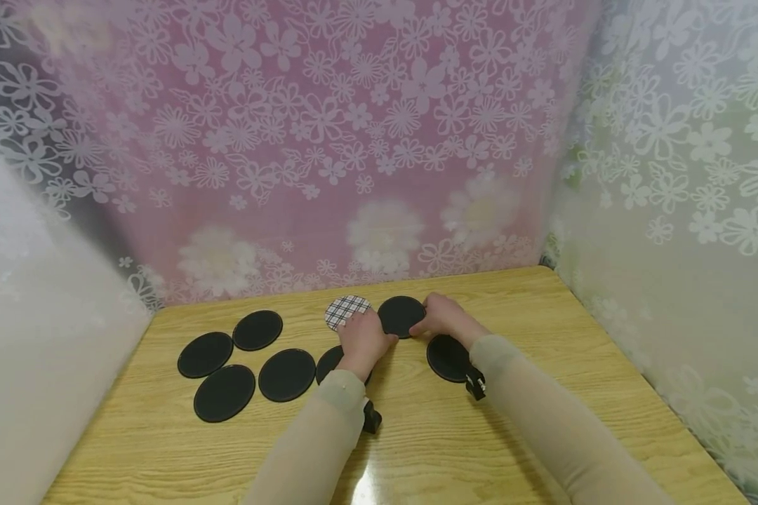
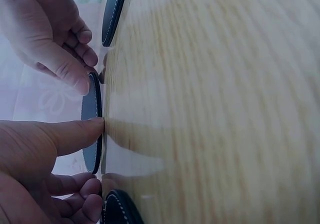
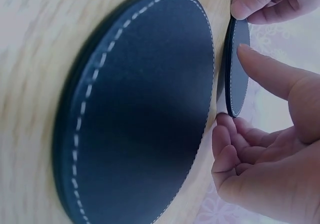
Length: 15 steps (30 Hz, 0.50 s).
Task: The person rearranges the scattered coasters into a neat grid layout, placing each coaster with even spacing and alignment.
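Note:
A round black coaster [image 1: 402,316] with pale edge stitching lies between the two hands at the back of the table. My right hand [image 1: 445,317] holds its right edge, thumb on the near side and fingers at the far side. In the left wrist view, the left thumb reaches out straight and touches the rim of that coaster [image 2: 92,104]. Beside it, the rest of my left hand [image 1: 361,338] is over the near part of a black-and-white plaid disc [image 1: 344,310]. Another black coaster [image 3: 145,109] lies under the right wrist.
Several more black coasters lie flat to the left, among them one at the back [image 1: 257,330] and one nearer the front [image 1: 224,393]. One [image 1: 330,363] is partly hidden by the left wrist. Floral curtains [image 1: 354,140] enclose the wooden table [image 1: 429,442].

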{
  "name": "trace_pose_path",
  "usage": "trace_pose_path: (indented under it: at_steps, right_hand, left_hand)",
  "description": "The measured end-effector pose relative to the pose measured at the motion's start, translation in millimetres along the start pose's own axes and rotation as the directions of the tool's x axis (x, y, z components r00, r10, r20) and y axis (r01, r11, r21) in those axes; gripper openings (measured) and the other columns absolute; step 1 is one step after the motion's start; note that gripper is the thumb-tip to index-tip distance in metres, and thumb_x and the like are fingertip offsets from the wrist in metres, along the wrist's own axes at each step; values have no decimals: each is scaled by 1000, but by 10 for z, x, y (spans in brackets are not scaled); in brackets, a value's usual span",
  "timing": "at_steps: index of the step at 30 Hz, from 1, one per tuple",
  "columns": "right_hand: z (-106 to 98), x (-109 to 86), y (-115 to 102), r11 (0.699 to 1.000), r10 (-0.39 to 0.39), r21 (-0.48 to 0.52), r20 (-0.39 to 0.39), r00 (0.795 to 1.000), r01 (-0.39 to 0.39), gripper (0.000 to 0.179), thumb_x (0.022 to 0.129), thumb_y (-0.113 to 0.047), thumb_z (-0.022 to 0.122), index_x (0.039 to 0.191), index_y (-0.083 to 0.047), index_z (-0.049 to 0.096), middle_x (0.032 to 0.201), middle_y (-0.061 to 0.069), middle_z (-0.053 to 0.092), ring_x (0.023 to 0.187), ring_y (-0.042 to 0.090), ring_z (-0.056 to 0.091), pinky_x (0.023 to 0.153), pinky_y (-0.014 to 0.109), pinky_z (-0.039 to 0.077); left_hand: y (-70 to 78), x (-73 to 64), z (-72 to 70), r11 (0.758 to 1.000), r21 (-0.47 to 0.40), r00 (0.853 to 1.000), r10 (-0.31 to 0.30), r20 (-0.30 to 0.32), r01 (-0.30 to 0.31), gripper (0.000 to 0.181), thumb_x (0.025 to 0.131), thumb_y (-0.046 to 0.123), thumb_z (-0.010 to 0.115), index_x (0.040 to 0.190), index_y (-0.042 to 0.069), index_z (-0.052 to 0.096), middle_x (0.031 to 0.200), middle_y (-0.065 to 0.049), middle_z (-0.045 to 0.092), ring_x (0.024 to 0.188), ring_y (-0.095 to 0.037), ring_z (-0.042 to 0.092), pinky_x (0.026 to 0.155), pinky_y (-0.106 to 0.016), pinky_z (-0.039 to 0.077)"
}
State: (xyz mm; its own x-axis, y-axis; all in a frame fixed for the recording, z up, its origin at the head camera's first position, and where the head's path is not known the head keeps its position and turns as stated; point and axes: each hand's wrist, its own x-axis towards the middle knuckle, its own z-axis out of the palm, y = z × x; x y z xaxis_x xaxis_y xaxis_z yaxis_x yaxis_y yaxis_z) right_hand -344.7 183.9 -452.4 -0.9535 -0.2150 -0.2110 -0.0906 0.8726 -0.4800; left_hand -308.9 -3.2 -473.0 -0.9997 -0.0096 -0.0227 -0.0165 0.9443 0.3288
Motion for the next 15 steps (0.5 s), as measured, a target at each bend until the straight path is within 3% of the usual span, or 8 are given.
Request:
trace_pose_path:
  at_steps: [9,15]
  right_hand:
    - [1,-66,42,996,1,88,-31,1000,2,45,113,-19,65,146,11,57,141,28,66,132,43,64,109,55,52]
    - [-3,-75,85,993,51,110,-95,994,-41,30,116,-16,57,139,4,57,133,24,68,124,40,66,104,54,53]
  left_hand:
    - [0,-13,30,1000,-21,1000,-7,-2,7,65,91,51,92,133,5,74,129,-18,73,122,-40,66,109,-65,45]
    - [40,5,42,1000,-16,1000,1,-5,-1,68,90,51,92,132,2,73,127,-18,74,121,-42,68,110,-67,45]
